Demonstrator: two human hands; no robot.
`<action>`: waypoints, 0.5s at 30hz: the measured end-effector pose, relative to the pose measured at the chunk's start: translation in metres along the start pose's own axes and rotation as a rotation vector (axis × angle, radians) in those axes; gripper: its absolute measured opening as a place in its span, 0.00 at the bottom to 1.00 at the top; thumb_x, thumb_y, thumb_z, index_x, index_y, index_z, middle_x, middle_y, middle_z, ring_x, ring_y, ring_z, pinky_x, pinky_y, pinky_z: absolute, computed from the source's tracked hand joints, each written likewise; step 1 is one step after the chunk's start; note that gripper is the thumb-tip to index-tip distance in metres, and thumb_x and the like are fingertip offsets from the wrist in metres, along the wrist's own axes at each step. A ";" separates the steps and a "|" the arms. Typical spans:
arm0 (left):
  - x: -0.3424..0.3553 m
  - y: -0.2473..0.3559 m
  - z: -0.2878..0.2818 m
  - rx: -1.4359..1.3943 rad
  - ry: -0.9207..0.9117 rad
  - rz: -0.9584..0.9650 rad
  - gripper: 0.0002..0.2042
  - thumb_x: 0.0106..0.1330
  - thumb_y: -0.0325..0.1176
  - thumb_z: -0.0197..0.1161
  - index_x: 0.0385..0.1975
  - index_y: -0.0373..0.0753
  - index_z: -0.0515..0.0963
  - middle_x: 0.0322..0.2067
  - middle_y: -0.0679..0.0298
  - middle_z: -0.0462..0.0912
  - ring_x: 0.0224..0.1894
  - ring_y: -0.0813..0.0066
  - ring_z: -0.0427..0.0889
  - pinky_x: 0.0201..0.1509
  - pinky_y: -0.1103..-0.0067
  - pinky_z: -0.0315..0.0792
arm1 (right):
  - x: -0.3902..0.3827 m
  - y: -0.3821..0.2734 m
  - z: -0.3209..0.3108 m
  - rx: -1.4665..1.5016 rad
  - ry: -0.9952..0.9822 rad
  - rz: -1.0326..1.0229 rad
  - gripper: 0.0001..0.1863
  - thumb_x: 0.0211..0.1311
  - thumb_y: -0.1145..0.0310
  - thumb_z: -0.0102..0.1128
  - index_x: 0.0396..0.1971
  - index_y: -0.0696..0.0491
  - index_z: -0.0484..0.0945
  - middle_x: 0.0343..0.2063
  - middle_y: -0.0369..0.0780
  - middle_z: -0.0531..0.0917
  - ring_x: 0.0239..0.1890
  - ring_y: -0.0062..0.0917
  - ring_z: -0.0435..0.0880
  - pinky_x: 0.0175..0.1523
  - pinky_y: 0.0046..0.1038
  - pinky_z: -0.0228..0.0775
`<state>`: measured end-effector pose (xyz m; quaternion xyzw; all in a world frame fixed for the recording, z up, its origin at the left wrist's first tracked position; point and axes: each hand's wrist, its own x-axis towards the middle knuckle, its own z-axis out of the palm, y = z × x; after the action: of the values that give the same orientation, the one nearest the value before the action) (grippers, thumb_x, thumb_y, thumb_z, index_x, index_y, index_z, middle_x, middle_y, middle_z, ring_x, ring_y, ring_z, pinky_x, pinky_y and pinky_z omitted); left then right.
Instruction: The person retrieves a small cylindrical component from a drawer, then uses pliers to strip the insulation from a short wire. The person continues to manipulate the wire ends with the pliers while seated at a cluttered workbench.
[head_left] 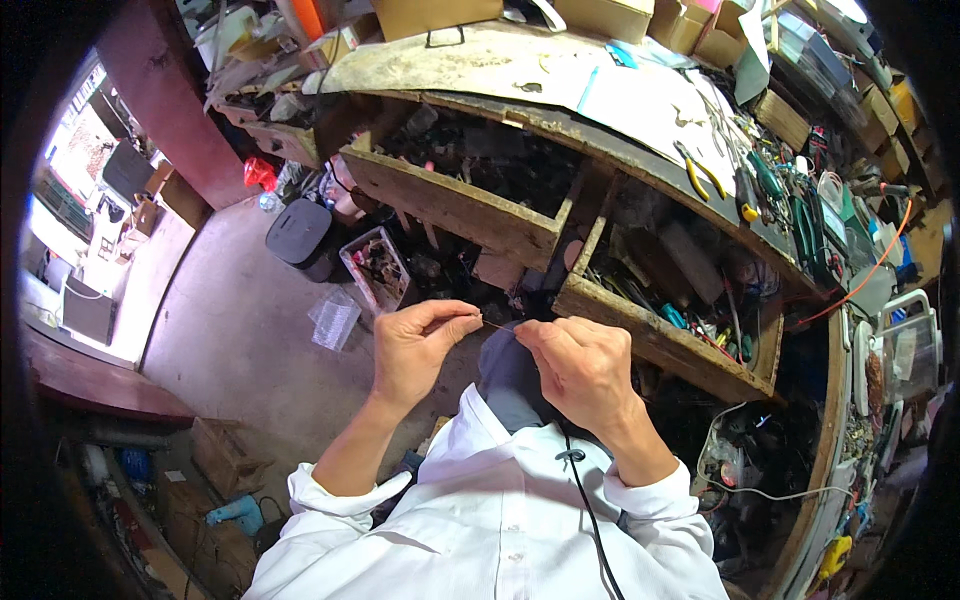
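Observation:
My left hand (418, 345) pinches one end of a short, thin, copper-coloured wire (497, 325) between thumb and fingertips. The other end runs into my right hand (580, 365), whose fingers are curled closed around it. Both hands are held up in front of my white shirt, a small gap apart, with the wire stretched across it. Whether anything else sits inside the right fist is hidden.
Two wooden drawers (455, 205) (660, 335) stand pulled out, filled with parts and tools. Yellow-handled pliers (697, 175) and screwdrivers (745, 195) lie on the cluttered workbench (440, 60). A dark bin (300, 238) and a box of scraps (378, 270) stand on the floor.

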<state>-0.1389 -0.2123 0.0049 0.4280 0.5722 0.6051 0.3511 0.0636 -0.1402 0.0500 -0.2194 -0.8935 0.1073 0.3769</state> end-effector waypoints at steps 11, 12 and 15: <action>-0.001 0.002 -0.002 0.299 -0.031 0.452 0.09 0.53 0.20 0.76 0.33 0.35 0.86 0.34 0.61 0.87 0.36 0.72 0.86 0.40 0.79 0.78 | 0.008 -0.003 -0.016 0.131 -0.228 0.205 0.09 0.65 0.60 0.66 0.34 0.48 0.87 0.24 0.38 0.82 0.27 0.33 0.84 0.30 0.36 0.74; -0.001 0.002 0.000 0.312 -0.022 0.468 0.09 0.54 0.19 0.75 0.33 0.35 0.86 0.34 0.61 0.87 0.36 0.72 0.86 0.40 0.79 0.78 | 0.007 -0.002 -0.010 0.142 -0.222 0.189 0.11 0.67 0.58 0.64 0.33 0.50 0.86 0.23 0.39 0.82 0.27 0.35 0.83 0.30 0.36 0.73; -0.004 0.005 0.007 0.315 0.000 0.472 0.09 0.55 0.19 0.75 0.34 0.35 0.85 0.34 0.61 0.87 0.36 0.73 0.86 0.40 0.80 0.79 | 0.002 0.001 0.009 0.203 -0.238 0.200 0.12 0.67 0.58 0.63 0.31 0.52 0.84 0.23 0.40 0.82 0.25 0.37 0.82 0.30 0.36 0.73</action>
<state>-0.1308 -0.2135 0.0095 0.5987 0.5438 0.5736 0.1298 0.0563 -0.1383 0.0446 -0.2537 -0.8900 0.2591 0.2764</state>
